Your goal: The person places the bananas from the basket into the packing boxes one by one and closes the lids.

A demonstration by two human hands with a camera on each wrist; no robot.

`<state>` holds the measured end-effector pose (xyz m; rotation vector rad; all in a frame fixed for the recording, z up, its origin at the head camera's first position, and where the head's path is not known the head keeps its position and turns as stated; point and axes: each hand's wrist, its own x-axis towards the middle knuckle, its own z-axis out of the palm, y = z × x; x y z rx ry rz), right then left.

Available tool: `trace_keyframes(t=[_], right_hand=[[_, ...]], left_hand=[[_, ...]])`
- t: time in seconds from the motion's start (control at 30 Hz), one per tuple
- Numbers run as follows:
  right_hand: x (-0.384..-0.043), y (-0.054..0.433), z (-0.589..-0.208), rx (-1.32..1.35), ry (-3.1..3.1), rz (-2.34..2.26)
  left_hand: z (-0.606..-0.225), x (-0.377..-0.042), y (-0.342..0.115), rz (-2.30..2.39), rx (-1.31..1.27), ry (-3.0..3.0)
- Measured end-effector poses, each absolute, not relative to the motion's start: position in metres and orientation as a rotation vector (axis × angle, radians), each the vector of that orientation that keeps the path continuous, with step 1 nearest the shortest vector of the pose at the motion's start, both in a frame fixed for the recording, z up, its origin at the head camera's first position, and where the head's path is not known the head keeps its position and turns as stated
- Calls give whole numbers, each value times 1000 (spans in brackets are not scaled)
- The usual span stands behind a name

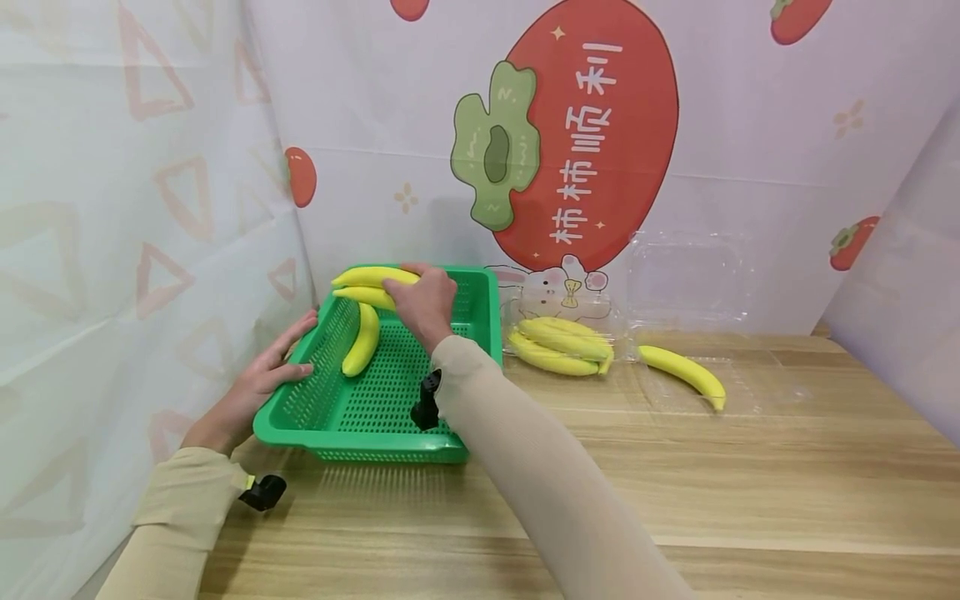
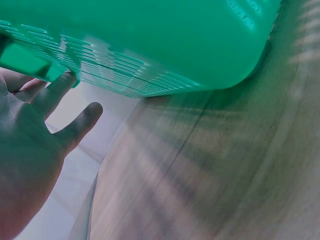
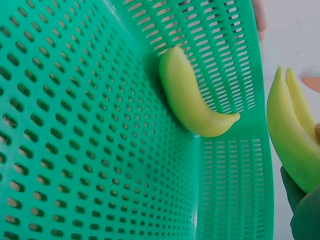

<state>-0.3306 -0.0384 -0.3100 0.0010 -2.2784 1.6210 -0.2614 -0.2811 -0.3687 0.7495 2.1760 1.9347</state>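
Note:
A green plastic basket with slotted walls stands on the left of the table. My right hand grips two yellow bananas above its far left corner; their tips show in the right wrist view. A single banana lies inside against the basket's wall. At the left rim, my left hand holds the basket, thumb over the edge and other fingers outside. The left wrist view shows fingers spread below the rim; the thumb is hidden there.
To the right, a clear plastic box contains several bananas. Beside it stands another clear box, its lid up, with one banana in it. A curtain borders the table's left side; a printed backdrop hangs behind.

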Motion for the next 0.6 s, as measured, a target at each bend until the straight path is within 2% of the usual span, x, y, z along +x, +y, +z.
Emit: trace_keyframes(t=[0.6], right_hand=[[-318, -43, -293, -1, -2263, 1647]], left_hand=[[-368, -260, -281, 1913, 745, 2218]])
